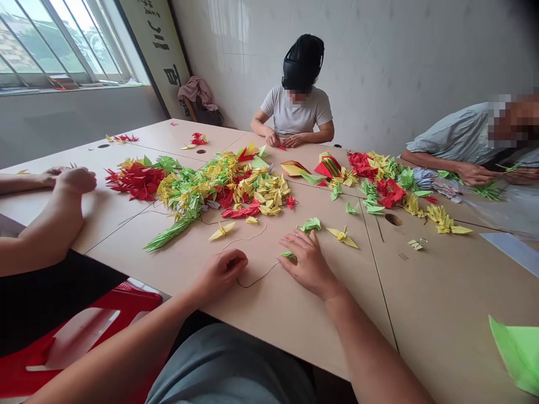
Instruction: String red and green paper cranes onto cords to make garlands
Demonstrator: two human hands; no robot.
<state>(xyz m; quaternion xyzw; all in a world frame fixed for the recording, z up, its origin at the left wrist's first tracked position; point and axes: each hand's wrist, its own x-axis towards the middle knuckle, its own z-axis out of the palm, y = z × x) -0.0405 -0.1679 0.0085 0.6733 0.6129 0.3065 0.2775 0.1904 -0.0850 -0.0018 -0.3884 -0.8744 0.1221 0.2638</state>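
Observation:
My left hand rests near the table's front edge, fingers curled closed on a dark thread. From there the thread runs across the tabletop to a small green folded paper piece. That piece lies beside the thumb of my right hand, whose fingers are stretched out and spread, partly covering it. Just beyond those fingertips is a green paper crane. Yellow paper cranes lie to the right and left of it. A pale loose thread curves between my hands and the pile.
A heap of red, yellow and green paper cranes covers the table's middle, with more strung at right. A cable hole opens there. Co-workers' hands are at left, across and right. Green paper lies near right.

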